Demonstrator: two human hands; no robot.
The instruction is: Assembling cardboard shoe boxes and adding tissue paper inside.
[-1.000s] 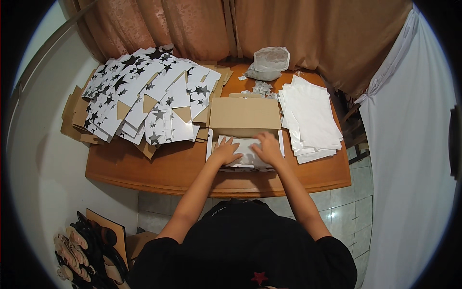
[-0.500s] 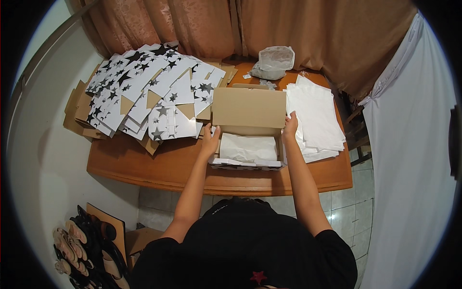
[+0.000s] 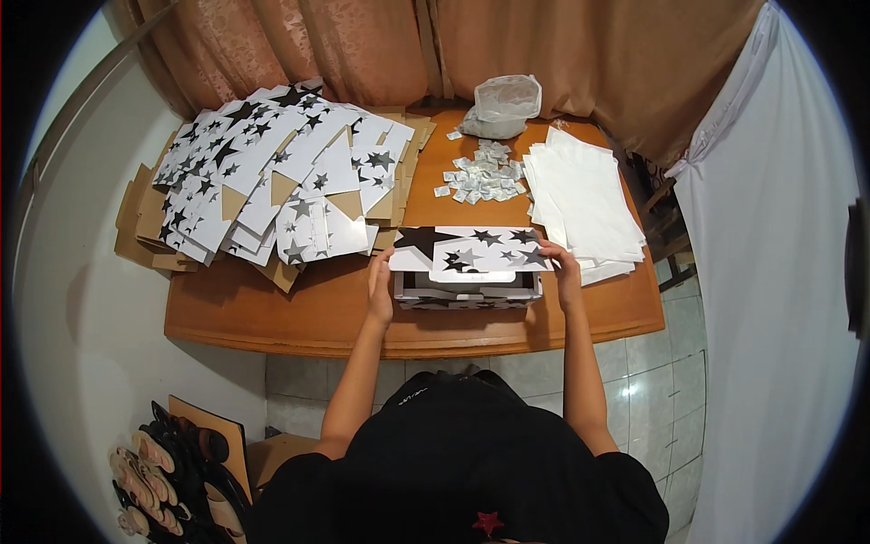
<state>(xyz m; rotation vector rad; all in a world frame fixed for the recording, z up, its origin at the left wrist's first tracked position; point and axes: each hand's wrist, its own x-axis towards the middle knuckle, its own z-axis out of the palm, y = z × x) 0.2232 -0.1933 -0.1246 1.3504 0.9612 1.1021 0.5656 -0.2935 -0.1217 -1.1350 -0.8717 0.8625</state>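
Observation:
A cardboard box (image 3: 467, 305) with black stars on white stands at the table's front edge before me. Its hinged lid (image 3: 480, 249) is tilted partway down, star-printed face up, with a gap left above the front wall. My left hand (image 3: 380, 290) grips the lid at its left end, fingertips on the edge. At the opposite end, my right hand (image 3: 565, 274) has its fingers bent round the lid's right corner. Under the lid most of the inside is hidden; only a pale strip shows through the gap.
Flat star-printed cardboard (image 3: 263, 172) is heaped on the left of the wooden table (image 3: 272, 313). Small clear packets (image 3: 485, 177) lie beyond the box, by a plastic bag (image 3: 506, 104). White paper sheets (image 3: 584, 195) are stacked at right. Sandals (image 3: 154, 480) sit low at left.
The lid has swung from upright, brown inside showing, down toward me, covering the white paper in the box. Both hands moved with it. The small packets behind it have come into sight.

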